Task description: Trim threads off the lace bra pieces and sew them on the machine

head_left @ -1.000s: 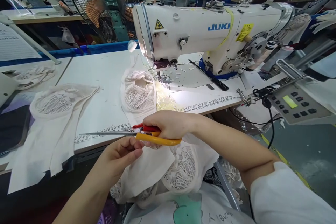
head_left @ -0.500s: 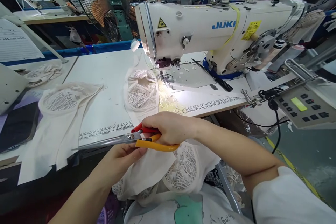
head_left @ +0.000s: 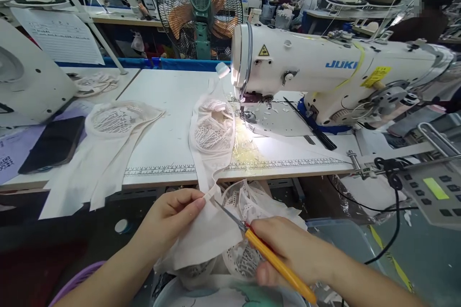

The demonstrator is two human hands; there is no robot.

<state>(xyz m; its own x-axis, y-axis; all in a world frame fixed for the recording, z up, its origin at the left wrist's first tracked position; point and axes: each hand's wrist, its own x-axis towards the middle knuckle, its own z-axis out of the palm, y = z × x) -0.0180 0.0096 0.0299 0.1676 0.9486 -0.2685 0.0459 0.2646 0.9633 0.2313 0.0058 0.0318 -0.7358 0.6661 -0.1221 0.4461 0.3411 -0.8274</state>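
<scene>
My left hand (head_left: 173, 220) pinches the edge of a white bra (head_left: 212, 132), whose lace cup lies on the table beside the sewing machine needle while its band hangs over the front edge. In my right hand (head_left: 284, 249) are scissors (head_left: 273, 259) with orange and red handles. Their blade tips point up and left, close to the fabric at my left fingertips; I cannot tell whether they touch it. Below both hands, more white lace bra pieces (head_left: 245, 254) hang over my lap.
A white JUKI sewing machine (head_left: 298, 67) stands on the white table (head_left: 158, 86). Black tweezers (head_left: 313, 127) lie near its base. To the left are another bra piece (head_left: 118, 120) and a black phone (head_left: 54, 144). Behind the table stands a fan (head_left: 200, 5). A control panel (head_left: 435, 187) juts out at right.
The scissors have swung from pointing left across my left hand to pointing up-left at the fabric, and my right hand has moved right and down. The view has shifted left.
</scene>
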